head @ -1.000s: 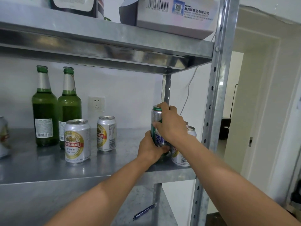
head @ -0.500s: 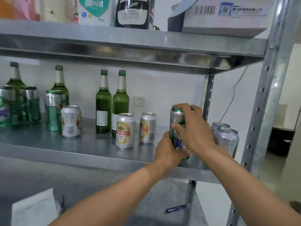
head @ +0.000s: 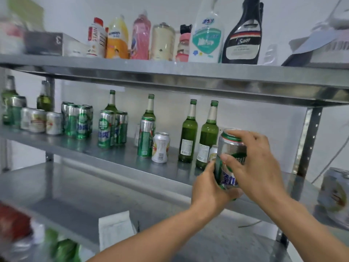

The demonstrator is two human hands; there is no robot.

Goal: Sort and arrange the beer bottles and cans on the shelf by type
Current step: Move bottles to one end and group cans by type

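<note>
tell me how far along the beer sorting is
Partly done. A cluster of tall green cans stands together on the left. The left hand and right hand grip one more green can. Left to do: a short white can and green bottles sit mixed mid-shelf.

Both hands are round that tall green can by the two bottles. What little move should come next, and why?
Probably carry the tall green can leftward along the shelf to the cluster of matching green cans. The left hand and right hand both grip it, and here it is beside green bottles, not its own kind.
</note>
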